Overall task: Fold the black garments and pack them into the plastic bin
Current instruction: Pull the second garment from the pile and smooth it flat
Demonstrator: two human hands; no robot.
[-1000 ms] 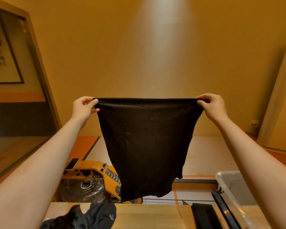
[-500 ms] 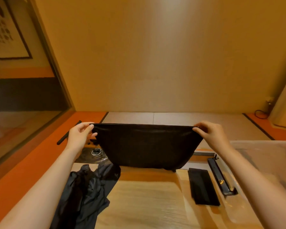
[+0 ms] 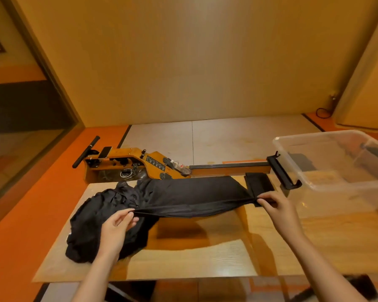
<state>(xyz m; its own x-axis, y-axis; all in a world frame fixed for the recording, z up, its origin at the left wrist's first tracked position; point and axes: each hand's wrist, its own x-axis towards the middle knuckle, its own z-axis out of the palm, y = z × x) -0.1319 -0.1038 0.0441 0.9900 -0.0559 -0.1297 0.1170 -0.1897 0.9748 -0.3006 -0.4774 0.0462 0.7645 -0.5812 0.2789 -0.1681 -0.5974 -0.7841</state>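
from my seat i see both hands low over the wooden table (image 3: pixel 205 258), with one black garment (image 3: pixel 194 192) pulled out between them. my left hand (image 3: pixel 118 223) has thumb and fingers curled in a pinch on the cloth's near edge, left of the table's middle. my right hand (image 3: pixel 277 205) pinches the other end of that same edge, nearer the right side, the fingertips closed tight on a gathered bit of fabric. the edge runs taut from one pinch to the other, lifted a little off the wood. the rest of the garment lies flat behind it, reaching almost to the table's far edge.

its left part lies over a heap of black garments (image 3: pixel 92 225), crumpled, which fills the left side of the table from the far edge nearly to the near one. my left wrist crosses above that heap.

a folded black piece (image 3: pixel 259 183) lies flat at the far edge, right of centre. the gathered end in my right hand lies over its near part.

the clear plastic bin (image 3: pixel 345 194) stands on the far right corner of the table, open on top, just beside the folded piece. i cannot tell what shows through its walls.

beyond the far edge, a rowing machine (image 3: pixel 140 164) stands on the floor.
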